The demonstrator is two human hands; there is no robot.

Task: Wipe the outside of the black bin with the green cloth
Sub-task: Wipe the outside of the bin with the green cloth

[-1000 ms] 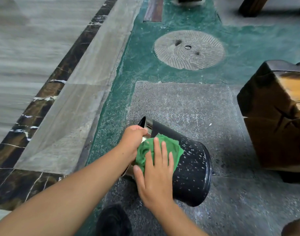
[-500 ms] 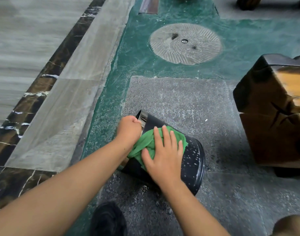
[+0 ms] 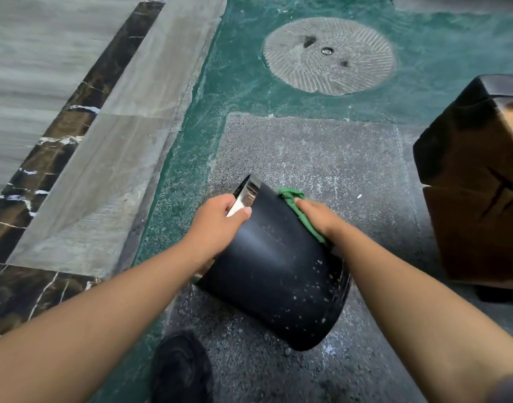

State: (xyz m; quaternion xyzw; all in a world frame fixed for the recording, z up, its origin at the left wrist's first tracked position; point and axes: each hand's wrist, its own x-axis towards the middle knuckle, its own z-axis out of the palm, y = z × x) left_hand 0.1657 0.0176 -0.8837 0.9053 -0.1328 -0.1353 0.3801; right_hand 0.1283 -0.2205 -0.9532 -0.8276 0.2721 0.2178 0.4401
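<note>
The black bin (image 3: 272, 274) lies tilted on its side on the grey stone floor, its shiny metal rim pointing away from me and its speckled base toward me. My left hand (image 3: 217, 219) grips the rim at the bin's upper left. My right hand (image 3: 316, 219) presses the green cloth (image 3: 291, 196) against the bin's far right side. Most of the cloth is hidden under my hand and behind the bin's curve.
A dark wooden block (image 3: 476, 181) stands close on the right. A round carved stone disc (image 3: 329, 55) is set in the green floor ahead. A black shoe (image 3: 181, 370) is just below the bin. Marble tiling (image 3: 75, 112) runs along the left.
My right hand slid the cloth from the bin's top face over to its far right side. The bin's bare black top now faces me. My left hand kept its hold on the rim.
</note>
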